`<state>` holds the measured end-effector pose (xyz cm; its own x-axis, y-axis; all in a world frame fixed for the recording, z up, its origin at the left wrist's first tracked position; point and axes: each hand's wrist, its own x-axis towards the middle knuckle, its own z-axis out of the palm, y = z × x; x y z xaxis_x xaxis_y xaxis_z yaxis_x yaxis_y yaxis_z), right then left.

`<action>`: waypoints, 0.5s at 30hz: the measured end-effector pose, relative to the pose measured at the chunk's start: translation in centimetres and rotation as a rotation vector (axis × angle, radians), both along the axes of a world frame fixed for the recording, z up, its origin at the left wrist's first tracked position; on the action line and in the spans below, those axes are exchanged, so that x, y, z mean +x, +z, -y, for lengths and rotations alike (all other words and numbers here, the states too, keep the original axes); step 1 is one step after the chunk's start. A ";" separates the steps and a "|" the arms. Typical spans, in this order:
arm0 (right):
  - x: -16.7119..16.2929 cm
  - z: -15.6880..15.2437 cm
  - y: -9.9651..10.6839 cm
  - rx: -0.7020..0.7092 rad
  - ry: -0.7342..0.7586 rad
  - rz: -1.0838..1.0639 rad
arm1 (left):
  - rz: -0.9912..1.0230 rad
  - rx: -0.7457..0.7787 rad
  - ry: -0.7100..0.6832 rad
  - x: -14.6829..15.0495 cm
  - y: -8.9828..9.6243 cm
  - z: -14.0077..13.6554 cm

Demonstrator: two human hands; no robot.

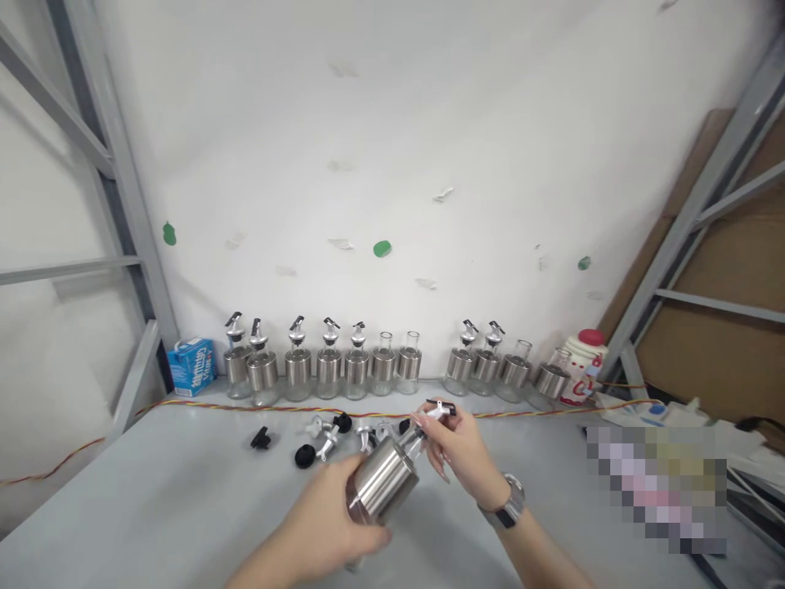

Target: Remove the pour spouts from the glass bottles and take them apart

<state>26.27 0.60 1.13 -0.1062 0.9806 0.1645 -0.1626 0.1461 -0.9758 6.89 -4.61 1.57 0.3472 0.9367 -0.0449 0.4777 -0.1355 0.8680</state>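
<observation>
1. Wall (392, 155): white, w/ green stickers (382, 249) & torn bits, beyond both hands.
2. Tabletop (184, 507): grey, below both hands.
3. Btl row (298, 372): steel-banded glass btls along foot of wall, beyond both hands; 7 in L group, 4 in R group, some w/ pourers fitted, others bare-necked.
4. L hand (334, 511): closed round steel band of held btl, thumb nearest viewer.
5. R hand (461, 452): fingers pinching a pourer.
6. Held btl (383, 481): gripped in L hand, tilted, neck toward R hand.
7. Pourer (440, 409): silver w/ black lever, btwn R-hand fingers at neck of held btl; seating depth obscured, cannot tell.
8. Watch (510, 503): on R wrist, just behind R hand.
9. Loose pts: silver spout (328, 444) & black cap (305, 456) among others, on tabletop just beyond L hand.
</observation>
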 end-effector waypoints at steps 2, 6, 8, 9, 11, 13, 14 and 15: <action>0.7 0.0 0.0 0.010 0.075 -0.007 | 0.183 -0.266 -0.026 -0.1 0.3 0.2; 1.5 0.1 0.2 0.013 0.216 -0.040 | 0.398 -0.637 -0.149 -0.4 0.4 0.3; 1.4 0.0 0.4 -0.004 0.265 -0.069 | 0.397 -0.568 -0.150 -0.3 0.4 0.4; 1.2 0.0 0.5 -0.022 0.278 -0.082 | 0.358 -0.471 -0.126 -0.1 0.4 0.4; 0.8 -0.1 0.7 -0.070 0.274 -0.093 | 0.209 -0.208 -0.060 0.2 0.4 0.5; 0.3 -0.2 0.7 -0.118 0.242 -0.082 | -0.014 0.048 0.024 0.3 0.0 0.5; 0.1 -0.2 0.7 -0.136 0.220 -0.071 | -0.138 0.151 0.069 0.3 -0.2 0.4; -0.1 -0.2 0.6 -0.149 0.193 -0.062 | -0.255 0.236 0.112 0.2 -0.4 0.4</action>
<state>26.16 0.78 1.71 -0.2882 0.9570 0.0319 -0.2334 -0.0379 -0.9716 7.13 -4.99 1.15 0.2478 0.9631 0.1049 0.6978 -0.2526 0.6703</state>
